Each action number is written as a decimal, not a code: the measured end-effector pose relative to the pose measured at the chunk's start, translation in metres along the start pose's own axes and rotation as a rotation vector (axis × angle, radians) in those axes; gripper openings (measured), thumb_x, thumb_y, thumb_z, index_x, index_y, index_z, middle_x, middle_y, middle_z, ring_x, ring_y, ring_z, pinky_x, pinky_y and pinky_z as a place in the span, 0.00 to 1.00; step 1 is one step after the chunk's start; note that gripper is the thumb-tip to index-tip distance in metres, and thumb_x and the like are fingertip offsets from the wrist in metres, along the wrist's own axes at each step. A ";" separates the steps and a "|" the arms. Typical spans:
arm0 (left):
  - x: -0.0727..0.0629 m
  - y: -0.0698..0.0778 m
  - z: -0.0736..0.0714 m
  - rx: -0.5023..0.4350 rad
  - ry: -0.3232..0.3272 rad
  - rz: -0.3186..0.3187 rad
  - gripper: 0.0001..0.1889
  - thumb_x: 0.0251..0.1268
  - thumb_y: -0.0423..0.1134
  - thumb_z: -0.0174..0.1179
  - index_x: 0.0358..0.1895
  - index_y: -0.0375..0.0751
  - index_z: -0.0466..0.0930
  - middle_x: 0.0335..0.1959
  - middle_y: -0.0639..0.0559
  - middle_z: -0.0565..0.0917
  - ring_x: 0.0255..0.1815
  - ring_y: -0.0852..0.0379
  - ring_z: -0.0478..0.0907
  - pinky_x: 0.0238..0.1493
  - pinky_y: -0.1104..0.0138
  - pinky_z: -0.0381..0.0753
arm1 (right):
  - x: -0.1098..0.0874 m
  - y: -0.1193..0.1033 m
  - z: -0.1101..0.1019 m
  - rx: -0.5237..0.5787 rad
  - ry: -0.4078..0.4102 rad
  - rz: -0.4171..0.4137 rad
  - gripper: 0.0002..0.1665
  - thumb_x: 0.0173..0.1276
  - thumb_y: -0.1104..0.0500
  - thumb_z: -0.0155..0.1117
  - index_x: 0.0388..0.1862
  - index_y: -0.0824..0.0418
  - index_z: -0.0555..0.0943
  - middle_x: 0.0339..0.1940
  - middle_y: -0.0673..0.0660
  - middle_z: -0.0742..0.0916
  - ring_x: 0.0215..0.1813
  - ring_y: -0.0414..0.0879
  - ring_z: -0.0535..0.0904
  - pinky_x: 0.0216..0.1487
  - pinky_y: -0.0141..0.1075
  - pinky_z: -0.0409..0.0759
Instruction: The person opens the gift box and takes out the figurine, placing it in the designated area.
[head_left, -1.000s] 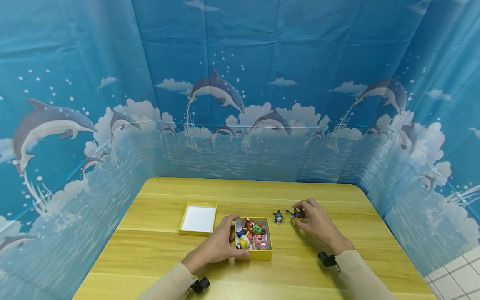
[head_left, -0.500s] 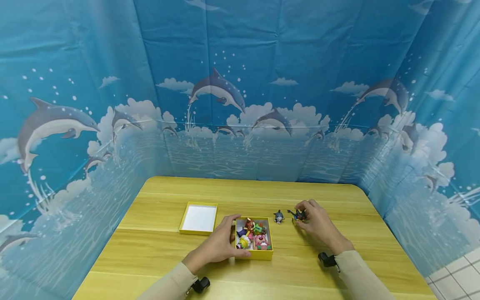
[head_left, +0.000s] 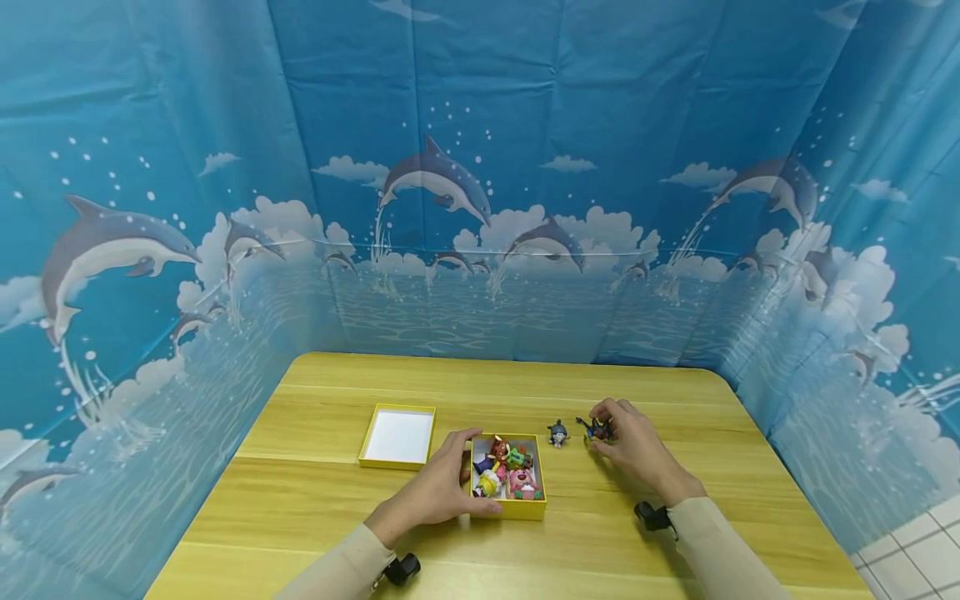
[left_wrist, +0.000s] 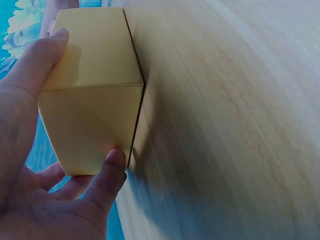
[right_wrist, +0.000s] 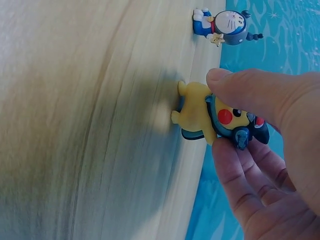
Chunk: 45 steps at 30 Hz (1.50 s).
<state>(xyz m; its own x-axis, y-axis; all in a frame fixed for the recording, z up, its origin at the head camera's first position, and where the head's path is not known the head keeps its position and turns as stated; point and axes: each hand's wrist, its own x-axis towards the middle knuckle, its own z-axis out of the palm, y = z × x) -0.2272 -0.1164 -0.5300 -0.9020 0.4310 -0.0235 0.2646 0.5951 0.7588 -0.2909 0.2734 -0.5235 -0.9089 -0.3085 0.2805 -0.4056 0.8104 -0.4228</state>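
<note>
My left hand point(head_left: 431, 493) holds an open-topped yellow box point(head_left: 510, 511) by its left side, the thumb lying on the front wall. Inside the box several small toy figurines point(head_left: 521, 483) are packed, among them a pink bear and a green one. To the right, my right hand point(head_left: 639, 446) pinches a yellow Pikachu figurine point(right_wrist: 195, 107) with a dark hood between thumb and fingers. The Pikachu is upright, its feet at the tabletop; whether they touch is unclear. Just left of it stands a blue-and-white Doraemon figurine point(head_left: 557, 434) with a dark cap.
A shallow yellow box lid point(head_left: 397, 436), white side up, lies on the wooden table point(head_left: 300, 500) left of the box. A blue dolphin-print curtain point(head_left: 480, 308) hangs along the table's back and sides.
The right hand and the Pikachu have shifted very slightly to the right. The left hand, the box and the lid keep their places.
</note>
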 end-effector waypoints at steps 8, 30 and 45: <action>0.001 -0.001 -0.001 0.003 0.000 0.003 0.67 0.63 0.68 0.86 0.96 0.48 0.54 0.93 0.38 0.65 0.89 0.34 0.72 0.84 0.35 0.79 | 0.001 -0.001 0.000 0.006 -0.015 0.014 0.28 0.68 0.66 0.90 0.63 0.62 0.86 0.54 0.62 0.90 0.48 0.50 0.87 0.48 0.49 0.91; 0.004 -0.004 -0.001 0.000 0.000 0.013 0.68 0.62 0.69 0.86 0.96 0.48 0.54 0.93 0.39 0.65 0.89 0.36 0.73 0.84 0.36 0.79 | 0.001 -0.002 0.000 0.007 -0.015 0.031 0.38 0.70 0.63 0.90 0.75 0.63 0.84 0.66 0.69 0.86 0.60 0.63 0.89 0.61 0.60 0.93; 0.004 -0.006 -0.003 -0.010 -0.004 0.015 0.67 0.63 0.68 0.86 0.97 0.48 0.54 0.93 0.39 0.65 0.88 0.35 0.73 0.83 0.36 0.80 | 0.002 -0.023 -0.012 -0.031 0.064 -0.051 0.36 0.71 0.61 0.90 0.75 0.61 0.86 0.67 0.68 0.86 0.66 0.66 0.85 0.65 0.66 0.88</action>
<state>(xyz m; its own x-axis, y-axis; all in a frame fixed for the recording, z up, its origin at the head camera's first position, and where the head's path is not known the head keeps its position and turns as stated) -0.2334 -0.1205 -0.5329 -0.8965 0.4427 -0.0151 0.2745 0.5819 0.7655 -0.2822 0.2602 -0.5024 -0.8788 -0.3175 0.3561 -0.4466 0.8102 -0.3797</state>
